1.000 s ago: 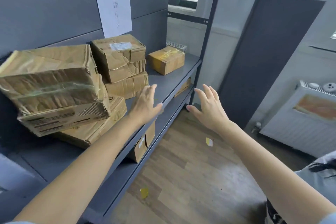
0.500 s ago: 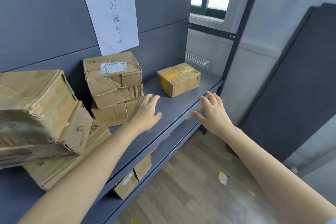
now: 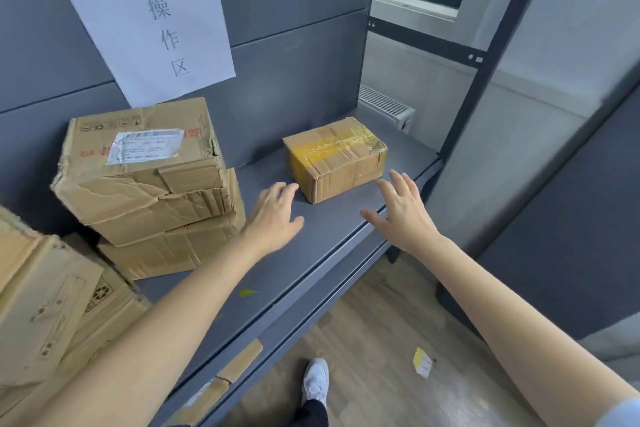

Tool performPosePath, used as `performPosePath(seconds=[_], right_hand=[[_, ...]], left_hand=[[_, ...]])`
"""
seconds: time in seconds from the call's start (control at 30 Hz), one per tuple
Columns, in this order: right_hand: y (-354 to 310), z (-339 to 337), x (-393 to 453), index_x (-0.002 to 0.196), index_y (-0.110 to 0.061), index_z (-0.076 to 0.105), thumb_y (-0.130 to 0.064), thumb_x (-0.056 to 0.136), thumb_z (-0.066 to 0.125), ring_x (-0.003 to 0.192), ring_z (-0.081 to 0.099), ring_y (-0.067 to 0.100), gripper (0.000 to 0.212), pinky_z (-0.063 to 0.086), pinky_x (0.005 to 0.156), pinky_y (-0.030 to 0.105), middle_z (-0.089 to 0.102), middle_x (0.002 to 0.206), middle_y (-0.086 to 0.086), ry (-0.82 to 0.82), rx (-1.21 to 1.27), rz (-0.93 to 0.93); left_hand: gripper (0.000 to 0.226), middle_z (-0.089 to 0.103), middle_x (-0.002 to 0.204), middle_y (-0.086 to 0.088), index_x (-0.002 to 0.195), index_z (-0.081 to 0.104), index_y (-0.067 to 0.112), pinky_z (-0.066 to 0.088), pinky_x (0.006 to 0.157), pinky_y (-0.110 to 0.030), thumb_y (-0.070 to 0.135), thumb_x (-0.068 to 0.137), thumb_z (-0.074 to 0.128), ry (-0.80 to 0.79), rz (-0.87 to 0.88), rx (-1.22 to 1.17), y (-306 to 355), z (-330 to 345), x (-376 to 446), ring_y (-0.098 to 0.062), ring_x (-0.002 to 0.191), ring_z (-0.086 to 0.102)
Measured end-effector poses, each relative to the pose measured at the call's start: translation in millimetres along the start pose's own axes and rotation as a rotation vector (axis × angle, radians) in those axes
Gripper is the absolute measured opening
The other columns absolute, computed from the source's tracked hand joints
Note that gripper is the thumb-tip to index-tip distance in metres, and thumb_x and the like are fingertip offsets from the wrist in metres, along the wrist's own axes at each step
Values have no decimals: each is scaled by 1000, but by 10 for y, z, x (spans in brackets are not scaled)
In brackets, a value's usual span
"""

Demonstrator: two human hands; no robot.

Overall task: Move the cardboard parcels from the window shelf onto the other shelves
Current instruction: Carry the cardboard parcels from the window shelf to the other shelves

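A small cardboard parcel with yellow tape (image 3: 337, 158) lies alone on the grey shelf (image 3: 325, 225), near its window end. My left hand (image 3: 275, 215) hovers over the shelf just left of the parcel's near corner, fingers straight, holding nothing. My right hand (image 3: 401, 208) is spread above the shelf's front edge just right of the parcel, also holding nothing. Neither hand touches the parcel. A stack of two worn parcels (image 3: 149, 184) stands to the left, the top one with a white label.
More battered boxes (image 3: 52, 305) pile up at the far left. A paper sign (image 3: 145, 10) hangs on the back panel. A lower shelf holds a box (image 3: 221, 378). The dark upright post (image 3: 485, 66) bounds the shelf on the right. My shoe (image 3: 317, 381) and paper scraps are on the wooden floor.
I have stepped closer to the window end. Both hands have reached forward from the shelf's front edge to either side of the yellow-taped parcel.
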State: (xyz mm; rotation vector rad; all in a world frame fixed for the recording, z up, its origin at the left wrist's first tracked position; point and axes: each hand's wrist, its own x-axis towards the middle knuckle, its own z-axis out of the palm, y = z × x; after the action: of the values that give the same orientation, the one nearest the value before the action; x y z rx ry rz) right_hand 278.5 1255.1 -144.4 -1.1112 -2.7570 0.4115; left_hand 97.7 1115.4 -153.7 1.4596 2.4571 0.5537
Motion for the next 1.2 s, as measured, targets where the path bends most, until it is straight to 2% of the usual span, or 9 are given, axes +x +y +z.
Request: performPosePath(seconds=[0.23, 0.37, 0.5, 0.7, 0.77, 0.9, 0.93, 1.03, 1.2], right_hand=[[263, 168, 867, 148, -15, 23, -48, 93, 50, 146, 2, 31, 69, 8, 118, 42, 11, 158, 13, -92, -48, 33], [448, 240, 1338, 148, -11, 22, -46, 92, 53, 146, 6, 31, 73, 8, 118, 40, 13, 157, 12, -117, -32, 73], [668, 317, 1704, 150, -7, 12, -46, 90, 56, 146, 5, 30, 83, 8, 118, 39, 11, 158, 15, -145, 11, 124], [995, 446, 2149, 151, -8, 1, -52, 83, 62, 147, -2, 27, 102, 6, 119, 38, 0, 159, 13, -213, 91, 166], [1020, 485, 2233, 151, -12, 4, -55, 77, 68, 146, -2, 32, 107, 5, 118, 46, -2, 159, 16, -183, -28, 26], [829, 668, 2411, 151, -14, 18, -60, 66, 74, 144, 3, 43, 112, 2, 113, 60, 8, 157, 22, -147, -301, -448], [726, 712, 2472, 151, -16, 15, -63, 67, 72, 144, 1, 43, 112, 0, 112, 61, 6, 157, 21, -168, -326, -508], [487, 868, 2616, 150, -22, -11, -71, 75, 55, 144, -12, 39, 112, -4, 112, 60, -13, 158, 14, -325, -418, -545], [446, 906, 2680, 150, -17, -12, -70, 84, 43, 144, -6, 43, 101, 4, 113, 62, -11, 158, 18, -368, -450, -609]], left_hand=[[67, 31, 148, -12, 145, 24, 7, 24, 107, -33, 29, 91, 57, 12, -81, -160, -206, 184, 835, -30, 135, 28], [87, 23, 152, -10, 148, 14, 11, 24, 111, -39, 44, 84, 63, -50, -236, -266, -372, 339, 1208, -29, 140, 18], [104, 14, 155, -9, 150, 6, 11, 20, 113, -41, 51, 77, 69, -164, -338, -244, -510, 467, 1412, -29, 143, 9], [107, 15, 155, -9, 150, 6, 13, 22, 113, -42, 53, 75, 70, -196, -455, -207, -541, 605, 1574, -29, 142, 12], [105, 15, 155, -9, 150, 6, 14, 23, 113, -42, 52, 76, 69, -187, -501, -190, -494, 627, 1533, -28, 142, 12], [91, 19, 154, -9, 149, 8, 13, 20, 113, -36, 44, 84, 64, -154, -601, -186, -338, 660, 1331, -27, 141, 14], [86, 21, 153, -8, 149, 10, 12, 18, 112, -34, 40, 87, 61, -129, -610, -189, -297, 650, 1281, -26, 141, 15], [71, 23, 152, -6, 148, 16, 11, 14, 112, -29, 30, 92, 55, -38, -637, -191, -192, 591, 1105, -23, 141, 14], [62, 26, 150, -5, 146, 23, 12, 14, 110, -26, 27, 94, 52, 31, -687, -162, -65, 545, 746, -21, 139, 18]])
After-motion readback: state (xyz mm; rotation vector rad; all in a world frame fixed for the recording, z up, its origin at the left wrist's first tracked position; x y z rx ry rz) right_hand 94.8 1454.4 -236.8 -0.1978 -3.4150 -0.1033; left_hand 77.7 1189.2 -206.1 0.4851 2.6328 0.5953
